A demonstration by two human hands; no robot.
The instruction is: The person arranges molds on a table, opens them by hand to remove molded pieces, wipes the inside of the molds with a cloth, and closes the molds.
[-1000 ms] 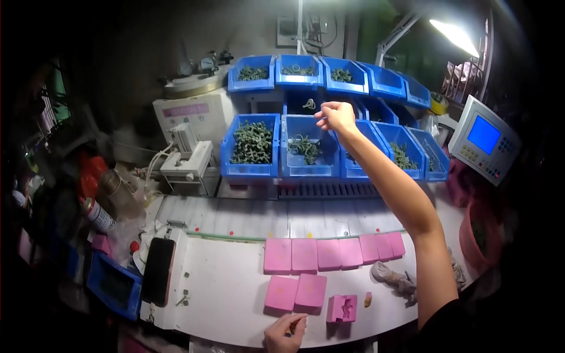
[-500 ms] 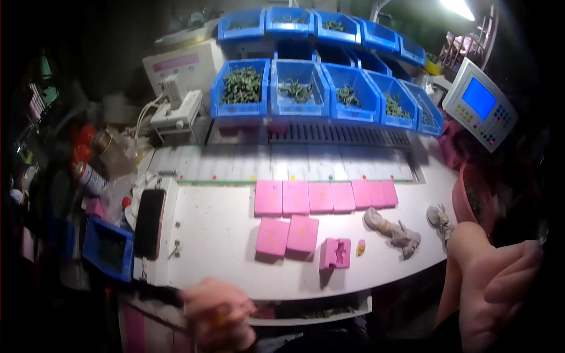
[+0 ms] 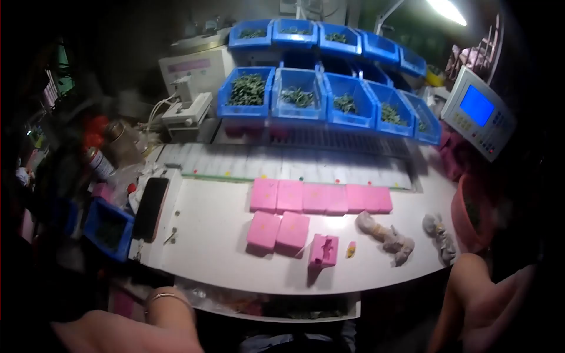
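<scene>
At the bottom left, my left hand (image 3: 141, 332) is partly cut off by the frame edge. A thin band circles part of it, and its fingers do not show clearly. My right hand (image 3: 491, 300) is at the lower right, beyond the bench edge, near a pink bowl (image 3: 465, 215); shadow hides its fingers. Between the hands, on the white bench, stands a pink block with a carved hollow (image 3: 323, 252). Beside it lies a small yellow-and-pink piece (image 3: 351, 250). Two pink blocks (image 3: 263, 229) sit to its left, below a row of several more (image 3: 318, 197).
Blue bins (image 3: 246, 91) with small green pieces stand in tiers at the back. A control panel with a blue screen (image 3: 478, 106) is at right. Two greyish cloth bundles (image 3: 385, 238) lie on the bench. A dark phone (image 3: 151, 209) rests at left. An open drawer (image 3: 271, 315) lies below.
My left hand has moved down and left from the bench's front edge, toward the frame's corner. My right hand stays at the lower right, slightly lower. The view has shifted a little.
</scene>
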